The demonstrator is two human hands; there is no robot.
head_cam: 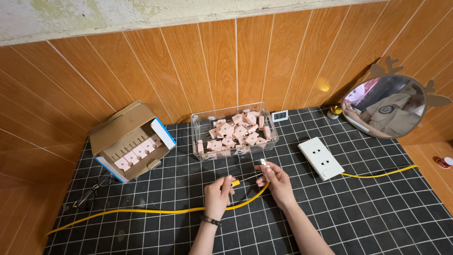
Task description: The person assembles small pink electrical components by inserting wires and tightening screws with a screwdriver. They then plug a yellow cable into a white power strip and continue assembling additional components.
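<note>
At bench centre, both hands pinch the yellow cable (188, 210): left hand (218, 194) near its yellow end, right hand (276, 182) lifting the metal plug (263, 162) toward twelve o'clock; best kept level.

A black mat (377, 217) with a white grid pattern was seen across the worktop. A yellow cable (141, 211) was laid over it, a white socket strip (321, 158) was placed at right, and pink pieces (238, 131) were held in a clear box (198, 123). Orange-brown panelling (212, 66) was seen above.
</note>
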